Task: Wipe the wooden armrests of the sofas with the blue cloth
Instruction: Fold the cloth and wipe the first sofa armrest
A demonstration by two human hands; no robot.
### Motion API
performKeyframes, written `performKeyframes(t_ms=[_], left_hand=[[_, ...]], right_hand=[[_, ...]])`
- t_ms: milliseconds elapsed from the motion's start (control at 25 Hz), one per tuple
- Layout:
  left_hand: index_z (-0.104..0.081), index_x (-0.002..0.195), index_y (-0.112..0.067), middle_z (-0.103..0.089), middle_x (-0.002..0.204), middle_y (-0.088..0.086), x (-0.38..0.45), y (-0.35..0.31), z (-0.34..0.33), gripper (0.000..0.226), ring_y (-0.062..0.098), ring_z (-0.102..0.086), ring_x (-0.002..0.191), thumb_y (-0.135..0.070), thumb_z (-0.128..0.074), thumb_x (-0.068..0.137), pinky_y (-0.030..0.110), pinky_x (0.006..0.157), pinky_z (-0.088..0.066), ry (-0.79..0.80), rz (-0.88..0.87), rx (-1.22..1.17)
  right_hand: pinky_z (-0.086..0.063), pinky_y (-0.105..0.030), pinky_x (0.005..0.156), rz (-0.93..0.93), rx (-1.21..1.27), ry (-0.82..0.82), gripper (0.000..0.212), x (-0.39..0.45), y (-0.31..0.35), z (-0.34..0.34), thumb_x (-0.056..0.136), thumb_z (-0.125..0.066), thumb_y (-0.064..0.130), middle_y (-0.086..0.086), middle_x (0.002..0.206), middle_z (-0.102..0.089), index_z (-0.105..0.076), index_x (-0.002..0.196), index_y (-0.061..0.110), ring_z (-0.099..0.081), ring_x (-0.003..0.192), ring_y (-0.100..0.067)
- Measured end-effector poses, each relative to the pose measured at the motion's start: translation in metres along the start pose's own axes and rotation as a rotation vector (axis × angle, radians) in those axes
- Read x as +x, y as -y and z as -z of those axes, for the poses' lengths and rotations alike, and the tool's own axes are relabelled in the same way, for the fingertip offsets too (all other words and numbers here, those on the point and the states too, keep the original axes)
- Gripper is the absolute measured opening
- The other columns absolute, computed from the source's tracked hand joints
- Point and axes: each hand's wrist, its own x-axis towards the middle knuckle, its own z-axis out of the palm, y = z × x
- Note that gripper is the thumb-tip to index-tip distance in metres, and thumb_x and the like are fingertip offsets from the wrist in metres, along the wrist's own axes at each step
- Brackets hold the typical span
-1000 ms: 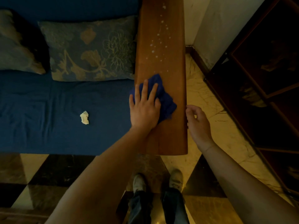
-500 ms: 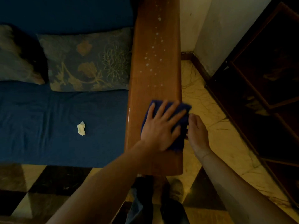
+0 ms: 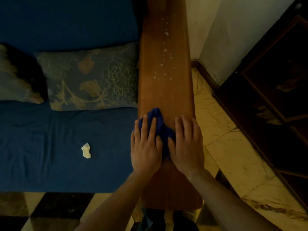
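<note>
A wide wooden armrest (image 3: 165, 90) runs away from me along the right side of a blue sofa (image 3: 50, 147). White droplets or specks (image 3: 164, 64) dot its far half. The blue cloth (image 3: 160, 124) lies bunched on the armrest's near half. My left hand (image 3: 145, 147) presses flat on the cloth's left part with straight fingers. My right hand (image 3: 187, 144) lies flat beside it, its thumb side on the cloth's right edge and its fingers on bare wood. Much of the cloth is hidden under both hands.
A patterned cushion (image 3: 90, 80) leans against the sofa back beside the armrest. A small crumpled white scrap (image 3: 86, 150) lies on the seat. A dark wooden cabinet (image 3: 275, 100) stands right of a narrow strip of marble floor (image 3: 221, 147). A wall corner (image 3: 208, 39) is beyond.
My left hand slid the cloth from the armrest's right edge back to its left side. My right hand came up from beside the armrest and now lies flat on top.
</note>
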Motion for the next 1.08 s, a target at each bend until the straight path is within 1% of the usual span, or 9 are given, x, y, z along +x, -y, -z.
performKeyframes(t_ms=[200,360,520,640,760,840,960,1000,1080], left_hand=[[-0.023,0.154,-0.018,0.0,0.167,0.001,0.155,0.0,0.011,0.069,0.03,0.004,0.153,-0.048,0.004,0.098,0.047,0.123,-0.012,-0.039,0.075,-0.005],[-0.012,0.157,-0.027,-0.004,0.167,0.0,0.27,-0.052,0.023,0.056,0.028,0.001,0.153,-0.04,-0.019,0.103,0.055,0.121,-0.002,-0.078,0.079,0.037],[-0.015,0.157,-0.028,-0.01,0.166,-0.001,0.213,-0.06,0.015,0.056,0.025,-0.003,0.153,-0.04,-0.023,0.103,0.056,0.121,-0.007,0.062,-0.519,0.19],[-0.013,0.156,-0.032,-0.008,0.166,-0.004,0.145,0.004,0.027,0.057,0.022,-0.002,0.153,-0.042,-0.026,0.102,0.051,0.123,-0.003,0.159,-0.711,0.238],[-0.017,0.156,-0.03,-0.011,0.166,-0.002,0.178,0.046,0.044,0.058,0.024,-0.005,0.153,-0.04,-0.022,0.099,0.052,0.123,-0.009,0.126,-0.631,0.253],[-0.018,0.156,-0.028,-0.012,0.166,0.001,0.241,0.023,0.049,0.057,0.027,-0.006,0.153,-0.038,-0.021,0.1,0.054,0.122,-0.011,0.046,-0.396,0.175],[-0.01,0.157,-0.027,-0.004,0.167,0.001,0.31,-0.055,0.044,0.055,0.029,0.001,0.153,-0.039,-0.021,0.104,0.055,0.121,0.0,-0.001,-0.008,0.036],[-0.009,0.157,-0.027,-0.003,0.167,0.001,0.312,-0.075,0.039,0.056,0.029,0.003,0.153,-0.039,-0.021,0.104,0.055,0.121,0.002,0.011,-0.023,0.032],[-0.012,0.157,-0.027,-0.005,0.167,0.001,0.284,-0.082,0.028,0.057,0.028,0.001,0.153,-0.039,-0.023,0.103,0.054,0.121,0.001,0.055,-0.302,0.121]], right_hand=[[-0.034,-0.056,0.113,-0.024,-0.047,0.047,0.076,0.003,0.005,0.001,0.097,-0.024,0.062,-0.013,0.158,-0.033,-0.031,0.153,0.011,-0.025,0.145,-0.041],[-0.037,-0.056,0.111,-0.019,-0.059,0.034,0.073,0.007,0.005,-0.001,0.094,-0.032,0.06,-0.012,0.156,-0.034,-0.035,0.151,0.013,-0.028,0.143,-0.041],[-0.04,-0.056,0.109,-0.056,-0.03,0.062,0.067,0.007,0.004,0.0,0.097,-0.03,0.054,-0.011,0.155,-0.036,-0.038,0.149,0.012,-0.027,0.144,-0.038],[-0.042,-0.057,0.107,-0.047,-0.041,0.085,0.069,0.004,0.006,0.006,0.099,-0.016,0.053,-0.011,0.151,-0.039,-0.044,0.143,0.008,-0.03,0.143,-0.04],[-0.041,-0.057,0.108,-0.05,-0.063,0.114,0.072,0.009,0.008,0.007,0.098,-0.013,0.055,-0.01,0.153,-0.039,-0.04,0.147,0.01,-0.031,0.142,-0.042],[-0.04,-0.057,0.108,-0.059,-0.073,0.098,0.071,0.01,0.009,0.005,0.097,-0.014,0.055,-0.009,0.153,-0.037,-0.036,0.148,0.011,-0.032,0.141,-0.042],[-0.039,-0.056,0.109,-0.044,-0.084,0.067,0.07,0.01,0.008,0.0,0.097,-0.014,0.056,-0.009,0.153,-0.037,-0.033,0.148,0.012,-0.033,0.14,-0.042],[-0.039,-0.055,0.109,-0.04,-0.083,0.061,0.07,0.011,0.007,-0.001,0.097,-0.014,0.056,-0.009,0.153,-0.038,-0.034,0.148,0.012,-0.033,0.14,-0.041],[-0.041,-0.054,0.109,-0.042,-0.081,0.079,0.071,0.011,0.002,-0.001,0.098,-0.014,0.057,-0.008,0.153,-0.039,-0.037,0.148,0.012,-0.031,0.142,-0.04]])
